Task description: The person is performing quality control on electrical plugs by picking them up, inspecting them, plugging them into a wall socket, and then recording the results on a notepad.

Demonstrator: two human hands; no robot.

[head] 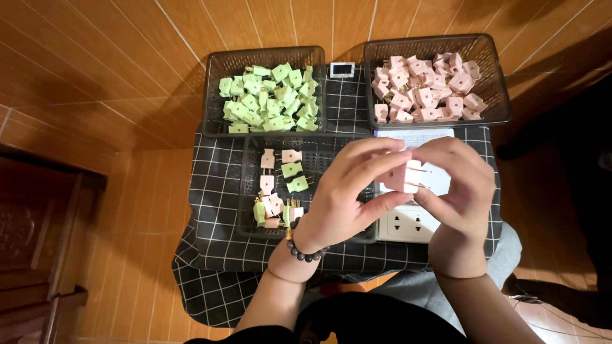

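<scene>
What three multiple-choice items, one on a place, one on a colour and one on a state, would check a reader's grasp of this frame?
1. Where does the basket of green plugs stand?
A. far left of the cloth
B. far right of the cloth
C. on the floor

2. What colour is the plug held in the hands?
A. green
B. pink
C. black

3. How is that plug held?
A. lying loose in a basket
C. pushed into the white power strip
B. between the left hand and the right hand, prongs pointing right

Key: 1 A, it sits at the far left, opposite the basket of pink plugs. 2 B, its body is pale pink. 3 B, fingers of both hands close on it above the strip.
</scene>
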